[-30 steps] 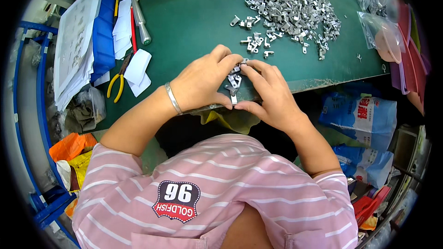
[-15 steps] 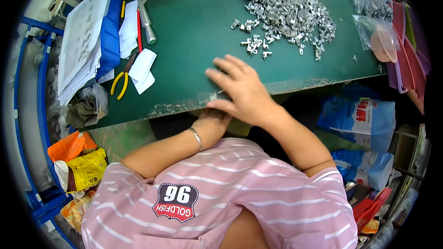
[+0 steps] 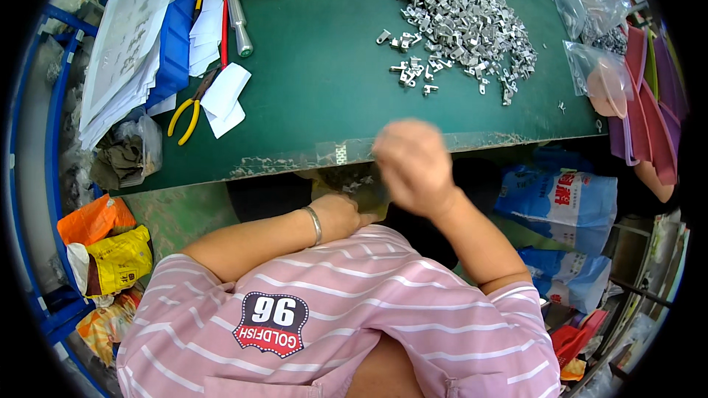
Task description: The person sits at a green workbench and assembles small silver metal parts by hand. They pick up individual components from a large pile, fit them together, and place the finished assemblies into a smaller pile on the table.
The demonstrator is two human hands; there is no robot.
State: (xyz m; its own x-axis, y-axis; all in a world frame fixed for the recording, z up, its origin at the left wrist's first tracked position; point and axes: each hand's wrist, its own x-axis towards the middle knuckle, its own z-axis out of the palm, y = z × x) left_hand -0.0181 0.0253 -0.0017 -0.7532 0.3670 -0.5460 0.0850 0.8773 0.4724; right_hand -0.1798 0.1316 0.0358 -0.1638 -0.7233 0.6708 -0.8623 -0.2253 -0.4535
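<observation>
Below the edge of the green table (image 3: 317, 81), a yellowish container (image 3: 380, 203) with some small metal pieces (image 3: 358, 177) in it sits by my lap. My left hand (image 3: 335, 217), with a bracelet on its wrist, is closed at the container's near rim; most of its fingers are hidden. Over the table's front edge, to the right of the container, my right hand (image 3: 414, 166) is raised with curled fingers. It is smeared by motion, and what it holds, if anything, does not show. A large heap of small bent metal brackets (image 3: 464, 18) lies farther back on the table.
At left are yellow-handled pliers (image 3: 184, 121), white paper slips (image 3: 223, 96), a red stick (image 3: 224, 37), a metal rod (image 3: 240, 22) and a blue bin (image 3: 171, 51) with sheets against it. Clear plastic bags (image 3: 590, 0) and a pink scoop (image 3: 608, 85) lie at right.
My right hand has moved right, away from my left hand, and its spread fingers have curled. The container with metal pieces now shows between the hands. The view has shifted slightly.
</observation>
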